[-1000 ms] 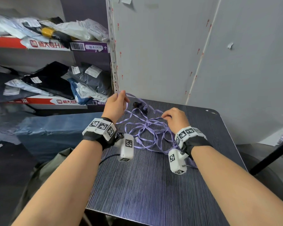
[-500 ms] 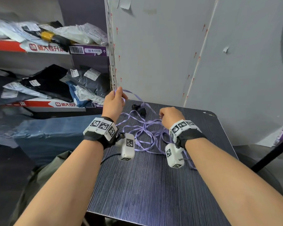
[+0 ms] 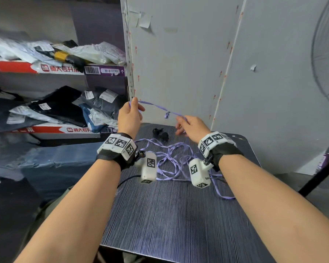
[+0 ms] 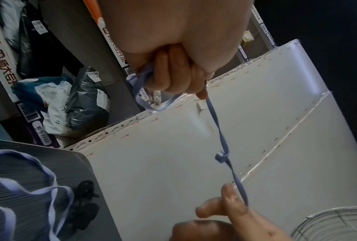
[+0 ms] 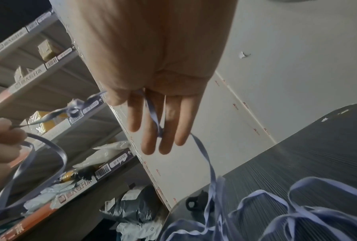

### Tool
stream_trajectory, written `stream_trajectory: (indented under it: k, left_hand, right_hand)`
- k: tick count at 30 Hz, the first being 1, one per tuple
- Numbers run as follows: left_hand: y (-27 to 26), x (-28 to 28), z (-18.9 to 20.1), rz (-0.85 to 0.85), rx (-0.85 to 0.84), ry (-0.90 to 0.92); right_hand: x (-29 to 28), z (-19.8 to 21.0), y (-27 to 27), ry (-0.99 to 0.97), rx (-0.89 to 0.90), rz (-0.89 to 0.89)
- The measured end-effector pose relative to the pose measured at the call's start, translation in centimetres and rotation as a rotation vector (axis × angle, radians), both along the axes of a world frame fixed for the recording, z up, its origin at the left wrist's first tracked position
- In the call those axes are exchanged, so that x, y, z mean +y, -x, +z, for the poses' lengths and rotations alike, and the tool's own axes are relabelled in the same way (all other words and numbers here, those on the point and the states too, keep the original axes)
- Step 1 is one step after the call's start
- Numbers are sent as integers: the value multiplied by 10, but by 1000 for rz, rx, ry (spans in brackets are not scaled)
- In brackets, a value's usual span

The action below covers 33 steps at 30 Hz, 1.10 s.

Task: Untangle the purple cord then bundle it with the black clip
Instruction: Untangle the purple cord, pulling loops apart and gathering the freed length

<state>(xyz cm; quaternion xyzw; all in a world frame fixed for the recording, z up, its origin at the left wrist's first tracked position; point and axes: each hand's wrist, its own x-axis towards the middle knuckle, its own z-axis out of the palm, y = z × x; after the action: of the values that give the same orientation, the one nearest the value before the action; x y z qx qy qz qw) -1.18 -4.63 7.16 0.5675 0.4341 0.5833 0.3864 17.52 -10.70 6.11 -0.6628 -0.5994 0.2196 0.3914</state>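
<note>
A purple cord (image 3: 171,158) lies in a loose tangle on the dark striped table (image 3: 169,215). One stretch is lifted taut above the far table edge, with a small knot (image 3: 167,114) in its middle. My left hand (image 3: 134,105) grips one end of this stretch with curled fingers (image 4: 173,76), and a loop hangs below it. My right hand (image 3: 181,120) pinches the other end between thumb and forefinger, its other fingers (image 5: 163,130) straight with the cord (image 5: 202,154) running down between them. The black clip (image 3: 160,134) lies on the table under the stretch, untouched.
A grey panel wall (image 3: 179,63) stands right behind the table. Shelves (image 3: 55,69) with packed parcels fill the left side. A wire fan guard (image 3: 327,54) is at the right edge, and a black pole (image 3: 319,177) slants beside the table.
Both hands have risen off the table. The right hand left the tangle and took the cord near the knot, and the stretch between the hands is now pulled straight.
</note>
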Motion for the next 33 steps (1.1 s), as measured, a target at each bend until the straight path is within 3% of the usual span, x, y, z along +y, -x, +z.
stream_trajectory:
  k: [3, 8, 16, 23, 28, 30, 33]
  left_hand:
    - [-3, -5, 16, 8, 6, -22]
    - [-1, -12, 50, -8, -32, -71]
    - [6, -32, 148, -23, -45, -222]
    - [10, -52, 222, 26, -12, -401]
    - [18, -70, 266, 37, -20, -505]
    - [19, -74, 271, 33, -23, -531]
    - [18, -74, 265, 18, -18, -529]
  right_hand:
    - [-3, 15, 0, -36, 73, -28]
    - [-4, 51, -3, -169, -103, -203]
    - [-13, 154, 15, -417, 124, -253]
    - [-38, 241, 26, -483, -379, -313]
    - [-49, 297, 37, -685, -519, -343]
    - [-54, 302, 40, -608, -431, -248]
    - [-54, 282, 42, -282, -299, -18]
